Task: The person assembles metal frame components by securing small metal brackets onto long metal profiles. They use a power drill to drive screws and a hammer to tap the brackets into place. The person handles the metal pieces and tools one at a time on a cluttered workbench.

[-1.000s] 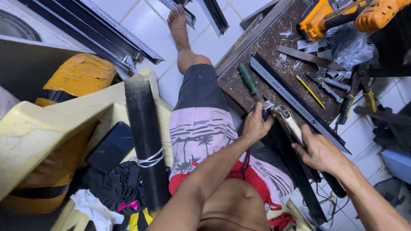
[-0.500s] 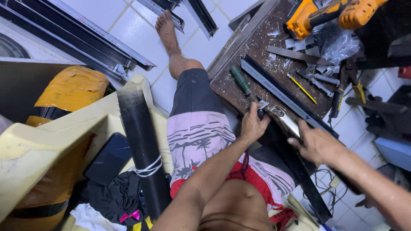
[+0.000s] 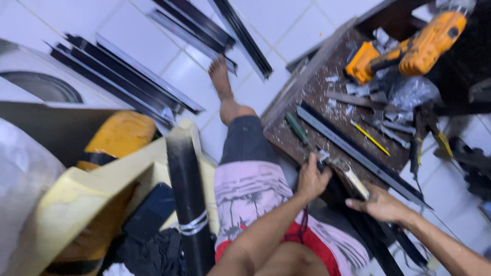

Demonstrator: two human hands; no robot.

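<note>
My left hand (image 3: 313, 180) is closed on a small metal part at the near end of a long black metal profile (image 3: 358, 153), which lies slanting across the brown workbench (image 3: 327, 97). Between my hands lies a pale-handled tool (image 3: 354, 180), its head at the metal part. My right hand (image 3: 381, 205) grips the lower end of that handle, resting on another black profile (image 3: 376, 240) that runs down past my lap. Motion blur hides the fingers' detail.
On the bench lie a green-handled screwdriver (image 3: 296, 128), a yellow pencil (image 3: 371, 139), metal offcuts and an orange power drill (image 3: 409, 51). Several black profiles (image 3: 128, 76) lie on the white tiled floor. A yellow plastic chair (image 3: 102, 179) holds a black roll (image 3: 186, 194) to my left.
My view has swung, so the bench sits a little further right and lower. Both hands stay at the tool and the profile's end, the right hand slightly lower.
</note>
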